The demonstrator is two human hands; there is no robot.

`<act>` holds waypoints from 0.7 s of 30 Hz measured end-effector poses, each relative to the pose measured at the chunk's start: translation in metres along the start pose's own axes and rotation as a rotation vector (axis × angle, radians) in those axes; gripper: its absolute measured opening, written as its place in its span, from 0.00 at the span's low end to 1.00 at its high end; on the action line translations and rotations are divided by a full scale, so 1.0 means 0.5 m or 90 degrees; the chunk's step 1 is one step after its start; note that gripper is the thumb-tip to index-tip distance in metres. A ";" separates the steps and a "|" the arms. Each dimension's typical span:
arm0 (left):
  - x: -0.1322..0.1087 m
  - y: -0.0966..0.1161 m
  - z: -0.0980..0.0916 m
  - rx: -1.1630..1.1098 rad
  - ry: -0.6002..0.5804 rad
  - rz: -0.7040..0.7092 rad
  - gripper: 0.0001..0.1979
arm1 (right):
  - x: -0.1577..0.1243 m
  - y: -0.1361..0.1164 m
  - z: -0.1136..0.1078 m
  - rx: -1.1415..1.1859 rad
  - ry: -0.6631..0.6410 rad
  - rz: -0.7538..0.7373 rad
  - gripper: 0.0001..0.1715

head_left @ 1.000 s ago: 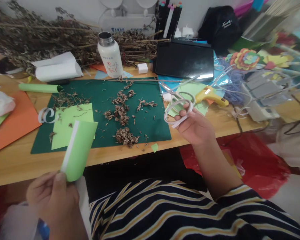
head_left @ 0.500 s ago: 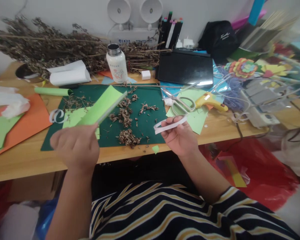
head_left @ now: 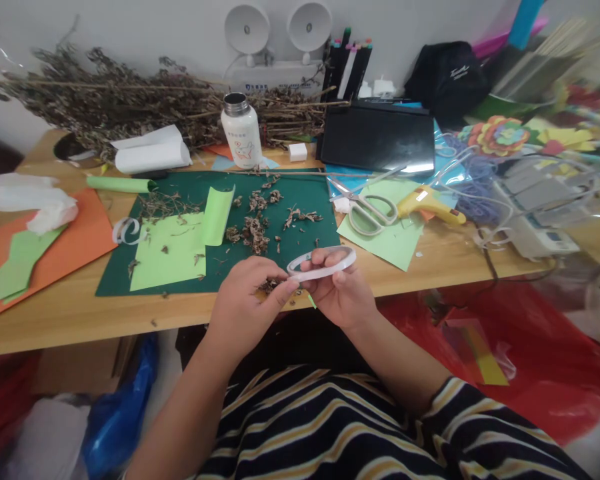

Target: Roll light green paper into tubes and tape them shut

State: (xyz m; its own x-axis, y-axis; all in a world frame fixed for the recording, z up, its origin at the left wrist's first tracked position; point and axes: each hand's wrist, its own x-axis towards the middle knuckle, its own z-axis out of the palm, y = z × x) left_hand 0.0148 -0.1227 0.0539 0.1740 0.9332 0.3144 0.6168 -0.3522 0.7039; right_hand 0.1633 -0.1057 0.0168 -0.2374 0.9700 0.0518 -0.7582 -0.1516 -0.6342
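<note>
My right hand (head_left: 345,297) holds a thin white roll of tape (head_left: 321,273), with its fingers through the ring and the thumb on the outer rim. At the roll's left edge, my left hand (head_left: 250,300) pinches with thumb and forefinger. Beyond the hands, a curled green paper piece (head_left: 218,217) rests on the dark green cutting mat (head_left: 300,193), against a flat light green sheet (head_left: 167,260). Crumbled dried leaves (head_left: 255,230) lie on the mat, some partly hidden behind my left hand. A curled white strip (head_left: 126,231) sits at the mat's left edge.
Scissors (head_left: 367,213) and a yellow glue gun (head_left: 433,203) lie to the right, near a power strip (head_left: 535,220) with cables. An uncapped white bottle (head_left: 243,137) stands behind the mat, before dried branches (head_left: 110,100). Orange paper (head_left: 93,220) lies left.
My left hand has put the green paper down on the mat and moved right to the roll of tape. My right hand still holds the roll, slightly lower and closer in.
</note>
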 end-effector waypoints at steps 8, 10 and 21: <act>-0.015 0.010 -0.001 -0.222 -0.027 -0.233 0.09 | -0.003 0.006 -0.010 -0.006 -0.004 0.011 0.12; -0.018 0.012 -0.005 -0.179 -0.011 -0.229 0.07 | -0.004 0.007 -0.009 -0.013 -0.011 0.006 0.11; -0.018 -0.030 0.021 -0.237 -0.040 -0.182 0.08 | -0.014 0.012 -0.008 -0.007 -0.016 0.015 0.07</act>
State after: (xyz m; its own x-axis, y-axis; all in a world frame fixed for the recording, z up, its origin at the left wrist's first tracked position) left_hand 0.0120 -0.1249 0.0340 0.0903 0.9949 0.0446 0.3313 -0.0723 0.9408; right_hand 0.1627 -0.1127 0.0094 -0.2698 0.9613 0.0563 -0.7458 -0.1716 -0.6437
